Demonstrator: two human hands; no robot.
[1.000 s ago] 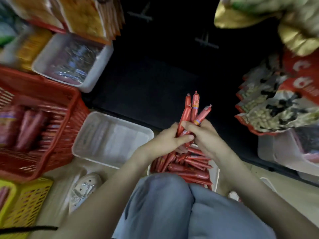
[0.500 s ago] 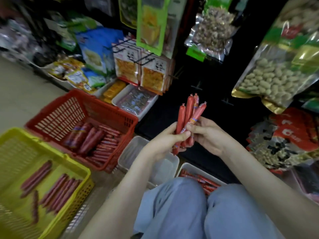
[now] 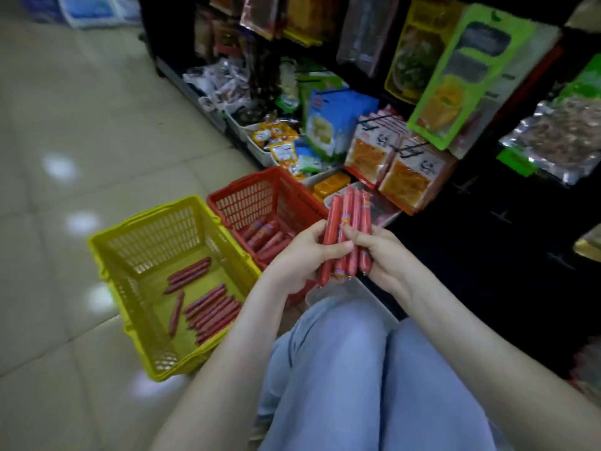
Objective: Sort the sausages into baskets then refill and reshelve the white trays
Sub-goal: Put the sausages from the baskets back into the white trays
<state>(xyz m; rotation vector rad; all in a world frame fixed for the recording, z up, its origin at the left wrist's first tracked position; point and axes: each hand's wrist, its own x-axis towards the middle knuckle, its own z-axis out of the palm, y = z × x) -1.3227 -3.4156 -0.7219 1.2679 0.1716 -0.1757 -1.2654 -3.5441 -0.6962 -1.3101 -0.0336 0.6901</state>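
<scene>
Between both hands' fingers (image 3: pixel 349 247) | sausages (image 3: pixel 349 229) upright, pinched

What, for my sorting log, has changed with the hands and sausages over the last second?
The left hand and right hand raised the sausage bundle off the tray, now hidden; the view swung left toward the baskets. Both still grip it, nothing released; the yellow basket and red basket hold the same sausages.
</scene>
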